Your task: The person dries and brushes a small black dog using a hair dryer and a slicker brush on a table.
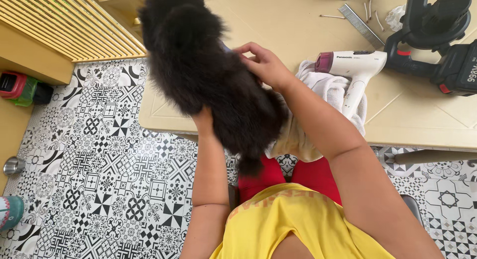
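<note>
The black furry animal (pixel 208 75) lies at the near-left corner of the beige surface (pixel 422 120), its body over the edge and partly above the patterned tile floor (pixel 99 179). Its long axis runs from about 11 o'clock, where the bulk of fur sits at the top of the view, down to about 5 o'clock, where a tuft hangs toward the person's red-clad lap (pixel 298 177). The left hand (pixel 202 121) comes up from 6 o'clock under the animal's flank, its fingers buried in fur, so whether they are curled or flat cannot be told. The right hand (pixel 266 65) rests on the animal's upper side at about 3 o'clock of the body, fingers (pixel 248 49) bent and pressed into the coat; something bluish shows just beyond them, too hidden to identify. Just beside the animal at 3 o'clock lies a white towel (pixel 328 87) with a white hair dryer (pixel 355 65) on it. Farther out, at 2 o'clock, are a metal comb (pixel 361 25) and a black blower machine (pixel 437 40). Open surface lies at 12 to 1 o'clock.
</note>
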